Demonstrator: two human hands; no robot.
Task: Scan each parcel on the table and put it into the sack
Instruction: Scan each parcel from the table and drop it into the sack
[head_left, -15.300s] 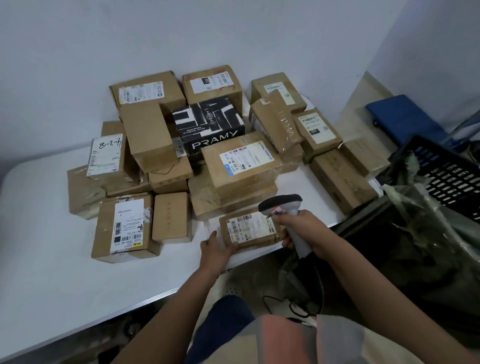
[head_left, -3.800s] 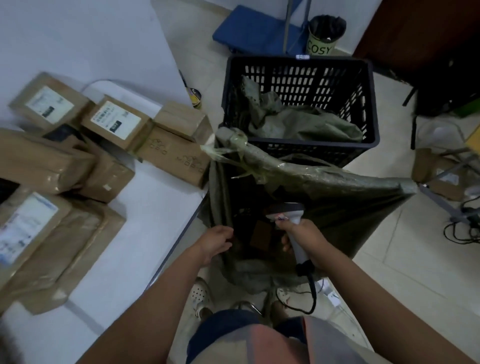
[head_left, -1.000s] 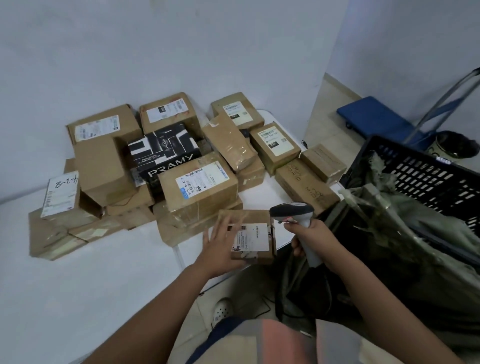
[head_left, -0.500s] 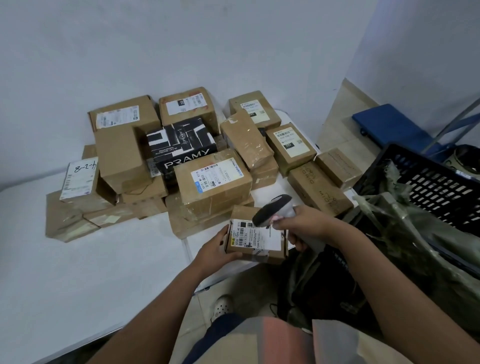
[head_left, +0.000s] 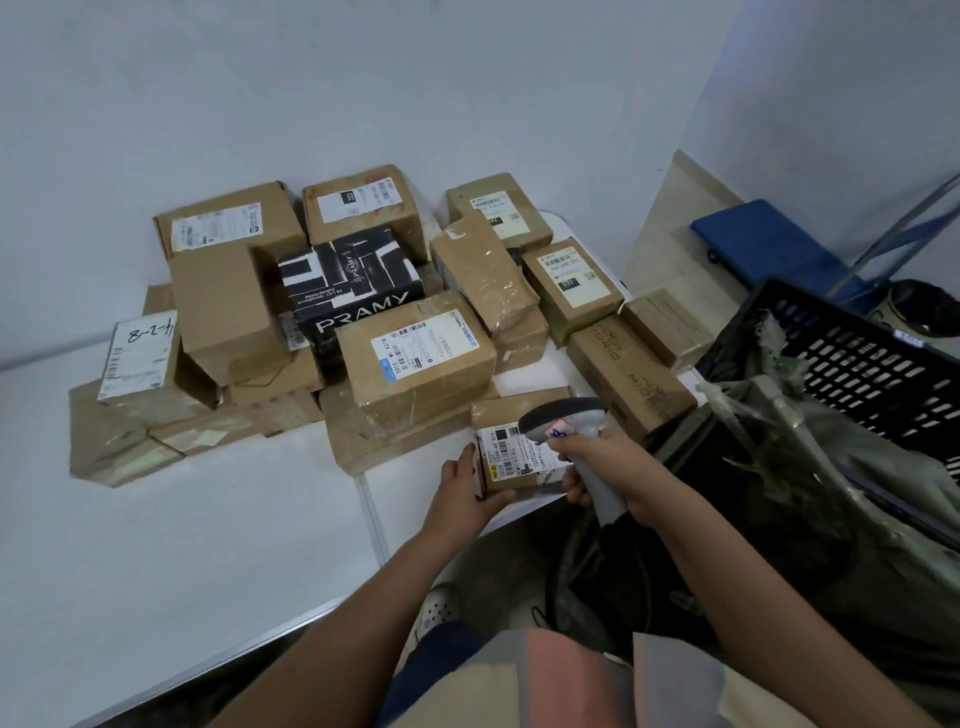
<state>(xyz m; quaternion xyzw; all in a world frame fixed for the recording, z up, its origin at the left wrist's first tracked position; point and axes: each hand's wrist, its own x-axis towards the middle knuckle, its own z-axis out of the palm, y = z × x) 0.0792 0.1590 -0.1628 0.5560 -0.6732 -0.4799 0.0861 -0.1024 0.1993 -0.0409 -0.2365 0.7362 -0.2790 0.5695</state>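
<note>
Fingers of the left hand (head_left: 464, 493) curl round the near left corner of a small brown cardboard parcel with a white barcode label (head_left: 511, 449), which sits at the front edge of the white table (head_left: 208, 545), thumb under its near side. Just to the right, the right hand (head_left: 605, 462) grips the handle of a grey handheld barcode scanner (head_left: 563, 418), whose dark head hangs over the parcel's label, pointing left. Behind the held parcel lies a heap of brown cardboard parcels: a large taped box with a white and blue label (head_left: 415, 358) directly beyond it, a black and white box printed PRAMY (head_left: 353, 291) further back, a box with a handwritten white label (head_left: 140, 358) at the far left, and two plain boxes stamped with faint lettering (head_left: 628, 384) toward the table's right end. Right of the table, below the right forearm, a dull green woven sack (head_left: 779, 493) hangs open, dark inside. Beyond it stands a black slotted plastic crate (head_left: 857, 358) with more green sacking draped in it, and behind that a blue platform trolley (head_left: 763, 249) rests on the floor by the wall
</note>
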